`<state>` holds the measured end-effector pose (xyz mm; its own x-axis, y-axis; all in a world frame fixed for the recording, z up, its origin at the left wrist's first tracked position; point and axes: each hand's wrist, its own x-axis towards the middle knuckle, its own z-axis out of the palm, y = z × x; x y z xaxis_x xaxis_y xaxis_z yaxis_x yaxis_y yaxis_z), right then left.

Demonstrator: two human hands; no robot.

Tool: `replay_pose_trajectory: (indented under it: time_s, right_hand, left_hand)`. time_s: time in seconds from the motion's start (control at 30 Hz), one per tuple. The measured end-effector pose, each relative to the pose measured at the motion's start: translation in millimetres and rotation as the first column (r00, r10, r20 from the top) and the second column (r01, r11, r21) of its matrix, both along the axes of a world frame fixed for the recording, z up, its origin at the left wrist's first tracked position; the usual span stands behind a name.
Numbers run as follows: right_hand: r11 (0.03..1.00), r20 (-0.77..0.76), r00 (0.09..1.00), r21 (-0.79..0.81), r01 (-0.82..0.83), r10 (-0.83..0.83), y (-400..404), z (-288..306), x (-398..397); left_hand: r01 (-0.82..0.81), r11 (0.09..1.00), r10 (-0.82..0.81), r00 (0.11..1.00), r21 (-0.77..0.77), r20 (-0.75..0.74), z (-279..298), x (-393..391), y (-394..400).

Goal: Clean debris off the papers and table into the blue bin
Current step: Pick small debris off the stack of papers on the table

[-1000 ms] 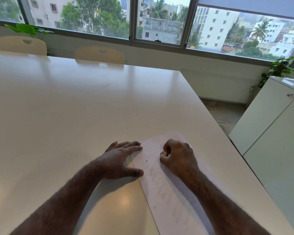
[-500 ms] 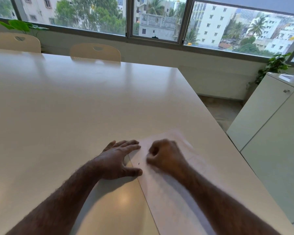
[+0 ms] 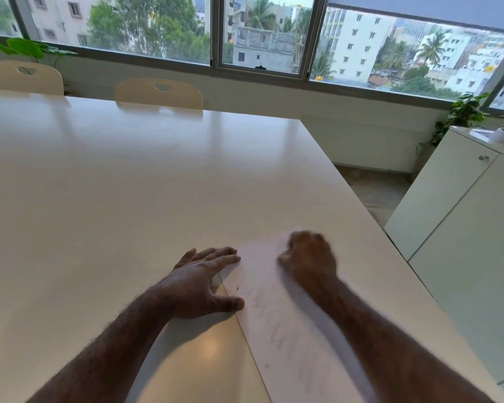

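A white sheet of paper (image 3: 277,321) with faint pencil marks lies near the right edge of the white table (image 3: 128,199). My left hand (image 3: 201,283) rests flat, with its fingertips and thumb on the paper's left edge. My right hand (image 3: 309,258) sits on the paper's far part as a loose fist, blurred by motion, and I see nothing in it. A tiny dark speck of debris (image 3: 237,287) lies on the paper between my left thumb and fingers. No blue bin is in view.
Two beige chairs (image 3: 157,93) (image 3: 22,77) stand at the table's far side under the windows. A white cabinet (image 3: 463,228) stands to the right, across a strip of floor, with potted plants (image 3: 463,112) beside it.
My right fist swept left across the paper toward my left hand, then back to the right and a little farther away. My left hand stayed put.
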<state>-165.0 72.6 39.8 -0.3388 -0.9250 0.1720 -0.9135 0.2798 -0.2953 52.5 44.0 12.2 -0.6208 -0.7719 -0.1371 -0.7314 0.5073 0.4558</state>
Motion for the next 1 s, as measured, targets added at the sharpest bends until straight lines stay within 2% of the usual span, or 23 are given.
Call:
replay_pose_trajectory:
  time_s: [0.07, 0.1, 0.13, 0.2, 0.23, 0.27, 0.33, 0.4, 0.43, 0.5, 0.57, 0.63, 0.73, 0.77, 0.8, 0.9, 0.93, 1.0]
  right_hand:
    - [0.971, 0.064, 0.969, 0.008, -0.238, 0.237, 12.5, -7.1, 38.2]
    - [0.961, 0.106, 0.956, 0.021, -0.277, 0.273, 14.4, -7.8, 41.9]
    - [0.973, 0.149, 0.963, 0.034, -0.23, 0.223, 9.8, -4.3, 32.2]
    - [0.999, 0.158, 0.987, 0.041, -0.017, 0.01, -6.2, 3.2, -6.5]
    - [0.996, 0.094, 0.992, 0.031, 0.086, -0.088, -9.3, 5.0, -21.2]
    - [0.994, 0.018, 0.994, 0.018, 0.112, -0.112, -8.3, 3.0, -23.1]
    - [0.999, -0.018, 0.999, 0.011, -0.042, 0.042, -2.3, -1.7, 8.6]
    - [0.957, 0.063, 0.956, 0.04, -0.288, 0.285, 10.6, -7.0, 51.0]
    - [0.945, 0.1, 0.943, 0.045, -0.324, 0.319, 11.1, -5.4, 54.9]
    - [0.983, 0.112, 0.978, 0.031, -0.181, 0.177, -5.3, 0.0, 27.7]
    - [1.0, 0.039, 0.999, 0.006, 0.005, -0.005, -16.0, 0.2, -4.1]
    - [0.999, -0.012, 0.999, -0.011, -0.04, 0.039, -14.6, -4.0, 6.8]
    - [0.947, 0.101, 0.942, -0.001, -0.323, 0.321, 1.8, -8.5, 62.0]
    - [0.943, 0.131, 0.935, -0.004, -0.333, 0.33, 1.6, -7.3, 61.5]
    - [0.962, 0.144, 0.952, -0.005, -0.272, 0.27, -5.4, -3.4, 50.4]
    - [1.0, 0.047, 0.999, 0.008, 0.005, -0.005, -21.5, 0.9, 3.9]
    - [1.0, 0.01, 1.0, -0.008, 0.016, -0.016, -19.9, 0.4, 5.8]
    - [0.989, 0.037, 0.988, -0.003, -0.148, 0.148, -11.2, -2.3, 36.9]
  left_hand:
    - [-0.008, 1.0, 0.008, 1.0, -0.017, -0.01, -1.4, 0.2, -0.8]
    - [-0.011, 1.0, 0.011, 1.0, -0.019, -0.009, -1.5, -0.2, -1.7]
    - [-0.009, 1.0, 0.009, 1.0, -0.017, -0.006, -1.4, -0.3, -2.4]
    - [-0.002, 1.0, 0.002, 1.0, -0.019, 0.002, -0.9, -0.4, -3.3]
    - [0.0, 1.0, 0.0, 1.0, -0.016, 0.008, -0.9, -0.1, -3.3]
    - [0.0, 1.0, 0.0, 1.0, -0.013, 0.007, -1.4, 0.7, -2.3]
    - [0.0, 1.0, 0.0, 1.0, -0.014, -0.002, -2.4, 1.7, -1.6]
    - [0.006, 1.0, -0.006, 1.0, -0.019, -0.017, -3.0, 2.8, -2.1]
    - [0.005, 1.0, -0.006, 1.0, -0.025, -0.022, -2.5, 2.3, -3.0]
    - [0.002, 1.0, -0.003, 1.0, -0.027, -0.023, -0.8, 0.6, -3.8]
    - [-0.005, 1.0, 0.005, 1.0, -0.021, -0.024, 2.0, -0.6, -0.6]
    - [-0.033, 0.999, 0.032, 0.998, -0.016, -0.049, 2.6, -0.9, 2.7]
    - [-0.059, 0.998, 0.059, 0.996, -0.001, -0.07, 3.9, -0.9, 4.3]
    - [-0.064, 0.998, 0.064, 0.995, -0.001, -0.074, 4.1, -1.0, 3.3]
    - [-0.07, 0.998, 0.07, 0.995, -0.001, -0.076, 4.6, -1.0, 1.9]
    - [-0.07, 0.997, 0.073, 0.994, 0.034, -0.078, 5.0, -1.3, 1.4]
    - [-0.07, 0.997, 0.072, 0.994, 0.035, -0.081, 4.6, -1.5, 2.4]
    - [-0.065, 0.998, 0.067, 0.994, 0.024, -0.085, 3.8, -1.5, 4.0]
